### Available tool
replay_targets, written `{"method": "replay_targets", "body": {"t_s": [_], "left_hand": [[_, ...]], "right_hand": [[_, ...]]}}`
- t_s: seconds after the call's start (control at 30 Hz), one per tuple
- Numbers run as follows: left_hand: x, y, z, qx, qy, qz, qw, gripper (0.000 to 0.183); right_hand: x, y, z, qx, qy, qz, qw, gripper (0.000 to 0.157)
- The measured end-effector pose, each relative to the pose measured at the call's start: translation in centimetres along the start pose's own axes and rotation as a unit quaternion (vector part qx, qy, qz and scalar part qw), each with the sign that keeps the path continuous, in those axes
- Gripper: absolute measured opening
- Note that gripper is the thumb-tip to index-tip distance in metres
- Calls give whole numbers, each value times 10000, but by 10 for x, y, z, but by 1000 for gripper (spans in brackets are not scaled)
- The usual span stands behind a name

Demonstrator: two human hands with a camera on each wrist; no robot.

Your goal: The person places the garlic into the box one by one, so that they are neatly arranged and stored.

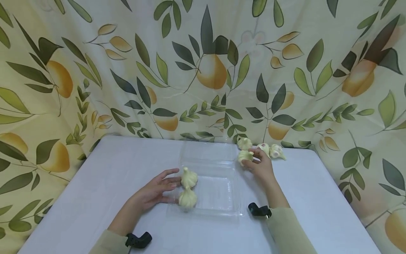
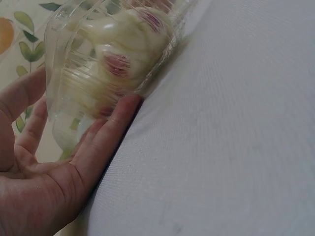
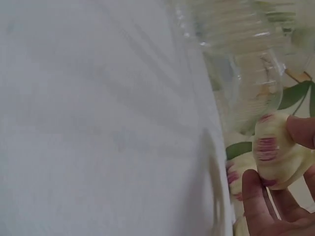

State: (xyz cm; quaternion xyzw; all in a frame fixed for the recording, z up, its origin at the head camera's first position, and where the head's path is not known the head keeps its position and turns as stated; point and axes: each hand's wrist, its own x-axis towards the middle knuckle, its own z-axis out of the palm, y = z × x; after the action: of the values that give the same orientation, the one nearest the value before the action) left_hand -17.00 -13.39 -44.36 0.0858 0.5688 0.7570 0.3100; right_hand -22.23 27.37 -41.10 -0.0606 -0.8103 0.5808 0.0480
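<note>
A clear plastic clamshell box (image 1: 219, 211) lies with its lid (image 1: 209, 151) tipped back on the table. Two pale garlic bulbs, one farther back (image 1: 189, 178) and one nearer (image 1: 188, 198), sit along its left side. My left hand (image 1: 155, 190) rests against the box's left wall with fingers spread; the left wrist view shows the purple-streaked bulbs (image 2: 118, 64) through the plastic. To the right of the lid, my right hand (image 1: 262, 167) pinches another garlic bulb (image 1: 245, 156) between thumb and fingers. Its purple streaks show in the right wrist view, where the held bulb (image 3: 275, 157) is close up.
Beyond my right hand, at the table's back edge, lie more garlic bulbs: one on the left (image 1: 244, 143) and two on the right, the outermost (image 1: 277, 151) tilted. A white cloth covers the table (image 1: 104, 176). A fruit-patterned curtain (image 1: 196, 106) hangs behind it.
</note>
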Motion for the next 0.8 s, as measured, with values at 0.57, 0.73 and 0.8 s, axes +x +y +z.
{"method": "replay_targets", "body": {"t_s": [0.57, 0.73, 0.8], "left_hand": [[10, 0, 1, -34, -191, 129, 9997, 66], [8, -2, 1, 124, -184, 144, 9996, 64], [5, -2, 0, 267, -155, 193, 9993, 62]], "right_hand": [[-34, -22, -17, 2, 330, -345, 9989, 57], [-44, -35, -15, -153, 44, -696, 9974, 56], [-46, -40, -11, -191, -86, -827, 9964, 57]]}}
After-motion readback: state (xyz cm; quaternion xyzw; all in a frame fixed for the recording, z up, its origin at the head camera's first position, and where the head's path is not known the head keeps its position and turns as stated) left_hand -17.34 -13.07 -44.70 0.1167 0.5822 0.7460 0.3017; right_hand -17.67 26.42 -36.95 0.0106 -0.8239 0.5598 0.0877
